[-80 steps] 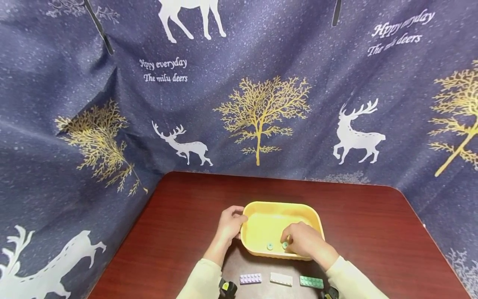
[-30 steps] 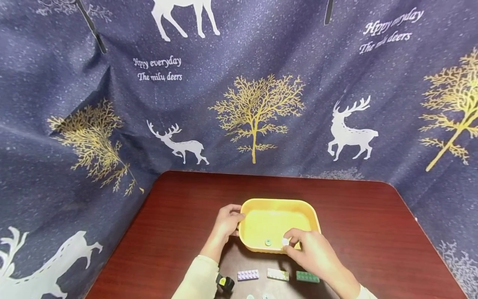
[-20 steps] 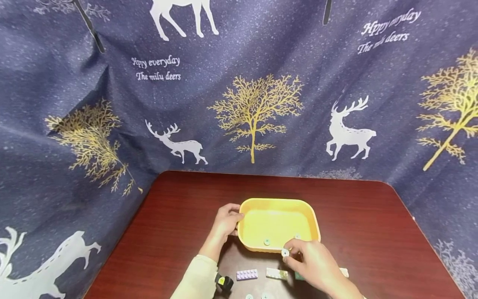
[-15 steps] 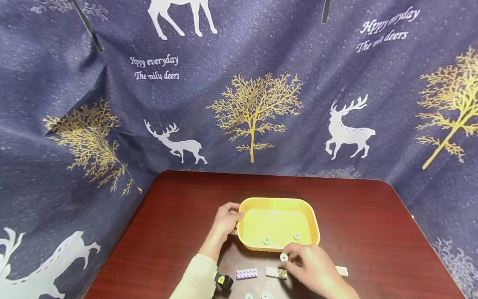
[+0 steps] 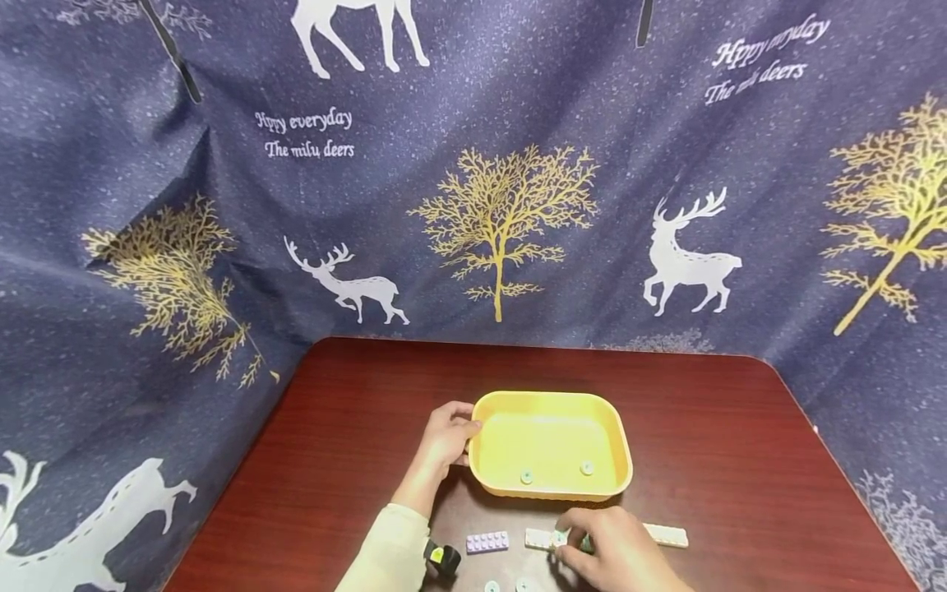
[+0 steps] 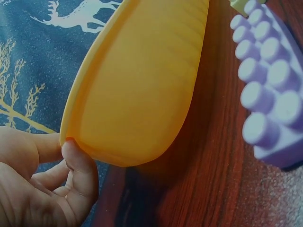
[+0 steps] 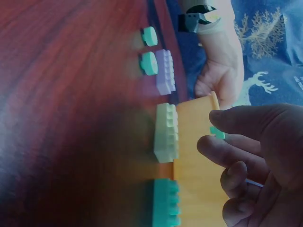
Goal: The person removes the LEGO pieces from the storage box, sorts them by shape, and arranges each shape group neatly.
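My left hand (image 5: 444, 440) grips the left rim of a yellow plastic bin (image 5: 547, 492), thumb on one side of the wall and fingers on the other. My right hand (image 5: 610, 547) pinches a small round wheel-like toy piece (image 5: 560, 538) between thumb and forefinger; it looks green in the right wrist view. That hand hovers in front of the bin, over a row of studded toy bricks. The piece overlaps the cream brick (image 5: 538, 538) in the head view. A green brick (image 7: 163, 203) is mostly hidden by the hand there. To the left lies a purple brick (image 5: 487, 542).
Inside the bin lie two more round pieces, one left (image 5: 526, 477) and one right (image 5: 587, 468). Two others, a left piece (image 5: 491, 586) and a right piece (image 5: 522, 585), sit nearest me. A whitish brick (image 5: 669, 536) ends the row at right. Patterned cloth (image 5: 518, 247) hangs behind the table.
My right hand has come out of the bin toward me with the round piece, now over the bricks, uncovering the whitish brick at right. My left hand keeps its grip on the rim.
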Tool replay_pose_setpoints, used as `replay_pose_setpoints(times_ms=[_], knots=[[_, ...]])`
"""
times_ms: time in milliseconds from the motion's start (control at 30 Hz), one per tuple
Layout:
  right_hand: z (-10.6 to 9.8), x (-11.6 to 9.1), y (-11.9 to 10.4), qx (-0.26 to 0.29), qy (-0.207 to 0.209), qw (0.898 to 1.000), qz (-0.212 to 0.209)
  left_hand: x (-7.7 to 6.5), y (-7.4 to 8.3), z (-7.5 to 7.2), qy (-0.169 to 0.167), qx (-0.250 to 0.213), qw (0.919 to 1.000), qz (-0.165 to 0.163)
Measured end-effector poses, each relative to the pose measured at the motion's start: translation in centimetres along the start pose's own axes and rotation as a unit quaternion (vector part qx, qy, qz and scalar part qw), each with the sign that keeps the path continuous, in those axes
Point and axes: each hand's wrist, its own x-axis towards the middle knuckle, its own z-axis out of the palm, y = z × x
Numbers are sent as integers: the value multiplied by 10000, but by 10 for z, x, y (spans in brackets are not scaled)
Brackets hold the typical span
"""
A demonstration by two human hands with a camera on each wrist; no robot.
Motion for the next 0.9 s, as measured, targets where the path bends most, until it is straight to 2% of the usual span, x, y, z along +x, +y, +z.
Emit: replay_pose_setpoints(times_ms=[267,433,667,900], knots=[[11,-4,5,263,-405,9988,-79,-2,0,1,36,-46,10000,-3],[16,-8,7,425,-463,9980,-111,-2,1,1,77,-56,10000,-11],[23,-11,7,369,-901,9949,248,-1,0,1,81,-19,9999,62],[29,-14,12,182,-912,9956,103,-1,1,1,94,-17,10000,10]])
